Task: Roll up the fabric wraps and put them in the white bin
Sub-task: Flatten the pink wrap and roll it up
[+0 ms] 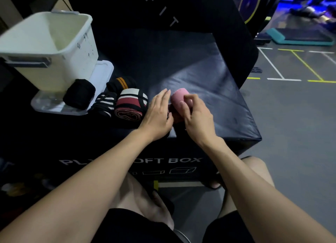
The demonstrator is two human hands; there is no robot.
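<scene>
Gym floor, black soft box [190, 64] as desk. My right hand [196, 115] pinches the pink wrap [179, 97], nearly rolled; left hand [158, 113] flat against it, fingers straight. Four rolled wraps [131, 104] wait beside the white bin [54, 48], which looks empty; bottom hidden.

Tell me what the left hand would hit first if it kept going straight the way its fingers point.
Probably the pink wrap: the left hand has straight fingers aimed up and slightly right, their tips right beside its left edge. Depth is unclear; it may already touch.
</scene>
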